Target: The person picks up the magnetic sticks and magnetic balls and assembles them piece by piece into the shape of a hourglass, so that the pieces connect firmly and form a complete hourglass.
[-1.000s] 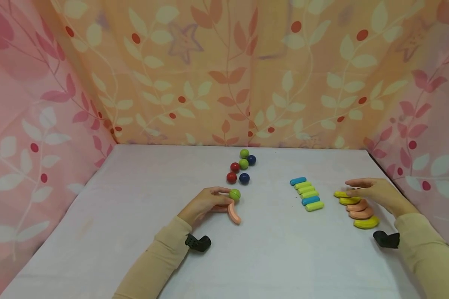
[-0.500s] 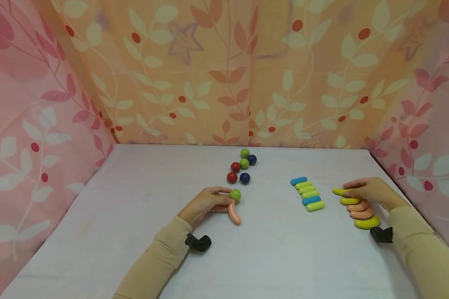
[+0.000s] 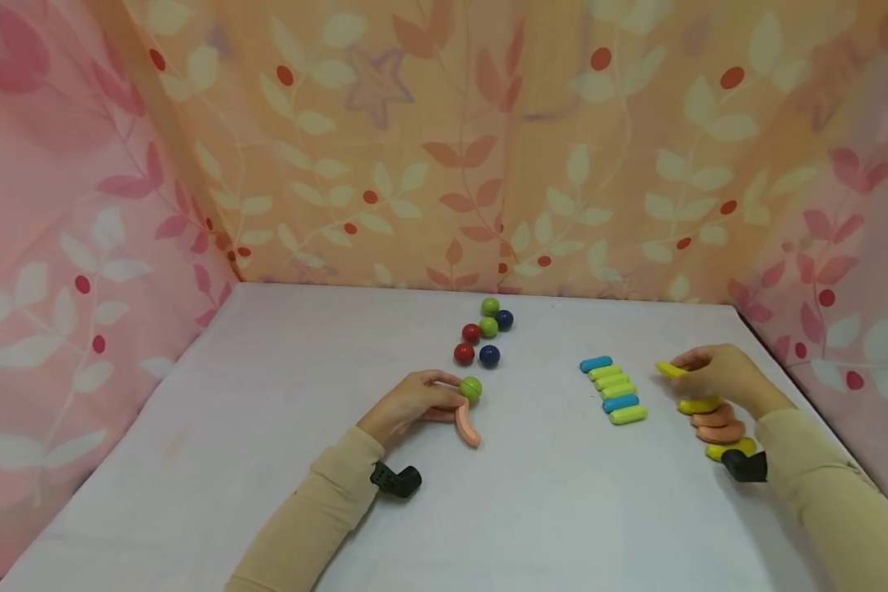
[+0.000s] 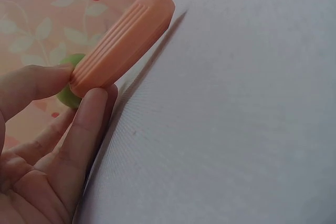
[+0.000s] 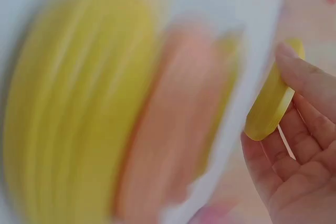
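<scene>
My left hand (image 3: pixel 418 400) pinches the end of an orange curved ribbed piece (image 3: pixel 468 425) between thumb and fingers, just over the table. A green ball (image 3: pixel 470 389) sits against that pinched end; whether the two are joined I cannot tell. My right hand (image 3: pixel 725 374) grips a yellow curved piece (image 5: pixel 270 108), raised off the table by thumb and fingers. Below it lies a row of similar curved pieces: a yellow piece (image 3: pixel 699 405), orange ones (image 3: pixel 721 433) and another yellow piece (image 3: pixel 718 451) partly hidden by the wrist camera.
Green, red and dark blue balls (image 3: pixel 489 356) lie loose at the middle back. Between the hands is a row of blue and lime short rods (image 3: pixel 617 389). Patterned cloth walls (image 3: pixel 444 148) enclose the white table (image 3: pixel 266 395) at the back and sides.
My right hand has lifted the yellow curved piece from the top of its row and moved it slightly left. The left hand holds still with its orange piece. The head view has shifted a little.
</scene>
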Demonstrator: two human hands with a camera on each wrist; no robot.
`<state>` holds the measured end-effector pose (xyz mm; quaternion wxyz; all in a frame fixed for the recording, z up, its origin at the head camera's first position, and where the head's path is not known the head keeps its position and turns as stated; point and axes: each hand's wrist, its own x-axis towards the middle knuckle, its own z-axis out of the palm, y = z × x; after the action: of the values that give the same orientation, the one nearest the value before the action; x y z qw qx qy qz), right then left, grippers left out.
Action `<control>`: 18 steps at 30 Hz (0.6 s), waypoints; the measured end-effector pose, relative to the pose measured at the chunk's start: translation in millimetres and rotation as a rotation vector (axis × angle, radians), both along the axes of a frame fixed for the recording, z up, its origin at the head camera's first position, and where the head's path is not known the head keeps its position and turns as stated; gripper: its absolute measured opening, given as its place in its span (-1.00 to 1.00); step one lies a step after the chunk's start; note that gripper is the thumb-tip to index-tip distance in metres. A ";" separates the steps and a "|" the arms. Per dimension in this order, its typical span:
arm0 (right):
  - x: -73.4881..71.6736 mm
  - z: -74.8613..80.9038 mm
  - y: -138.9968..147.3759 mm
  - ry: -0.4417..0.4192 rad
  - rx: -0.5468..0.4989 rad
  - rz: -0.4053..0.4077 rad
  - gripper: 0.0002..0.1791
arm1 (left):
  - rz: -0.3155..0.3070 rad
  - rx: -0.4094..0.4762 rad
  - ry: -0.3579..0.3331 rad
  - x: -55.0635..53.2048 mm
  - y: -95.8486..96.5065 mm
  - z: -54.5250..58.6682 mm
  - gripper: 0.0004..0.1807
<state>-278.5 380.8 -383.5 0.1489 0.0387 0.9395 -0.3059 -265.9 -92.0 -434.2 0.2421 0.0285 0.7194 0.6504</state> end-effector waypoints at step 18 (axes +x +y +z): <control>8.9 -8.9 -158.2 0.023 -0.307 0.125 -0.44 | -0.026 0.008 -0.018 -3.5 -1.2 -0.1 -0.60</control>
<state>-269.6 222.6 -392.3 0.1612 -0.0465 0.8839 -0.4365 -269.4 -93.2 -434.3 0.2569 0.0326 0.7141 0.6504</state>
